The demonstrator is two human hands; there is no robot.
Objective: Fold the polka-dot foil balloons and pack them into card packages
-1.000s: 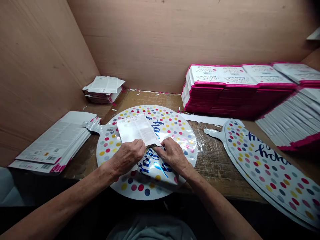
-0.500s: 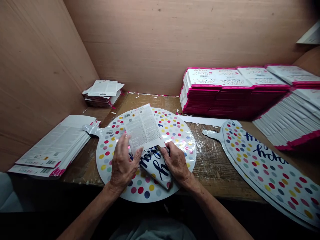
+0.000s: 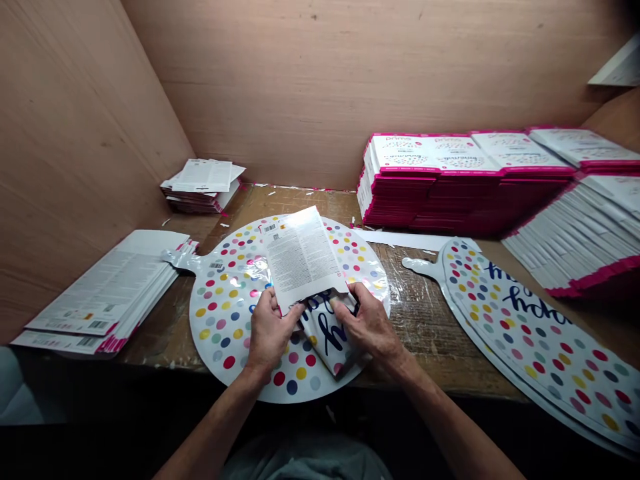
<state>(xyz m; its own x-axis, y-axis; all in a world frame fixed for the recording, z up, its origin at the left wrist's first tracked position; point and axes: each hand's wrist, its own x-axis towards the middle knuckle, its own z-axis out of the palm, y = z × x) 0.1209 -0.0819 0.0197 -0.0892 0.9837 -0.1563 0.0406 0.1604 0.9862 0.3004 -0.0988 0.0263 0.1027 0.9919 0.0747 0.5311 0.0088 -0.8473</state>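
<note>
A white printed cardboard sleeve point(image 3: 305, 257), text and barcode face up, is held tilted above a flat, dotted foil balloon point(image 3: 225, 320). My left hand point(image 3: 271, 328) is closed on the sleeve's lower left edge, its thumb near the opening. My right hand point(image 3: 373, 325) is closed at the lower right corner, with its thumb pressing on a folded foil balloon point(image 3: 327, 337) with dark blue lettering. The folded balloon's upper end is hidden under the sleeve; how far it reaches inside I cannot tell. The fingertips of my right hand are partly hidden.
At left lies a stack of flat sleeves point(image 3: 100, 293), with a smaller pile point(image 3: 205, 177) behind it. Pink-edged packs point(image 3: 450, 193) stand in rows at the back right. More dotted balloons point(image 3: 540, 347) overhang the front edge of the wooden table point(image 3: 415, 333) at right.
The sleeve has moved slightly right. My left hand has shifted right, from resting with spread fingers on the sleeve to gripping its lower edge. My right thumb now lies on the folded balloon.
</note>
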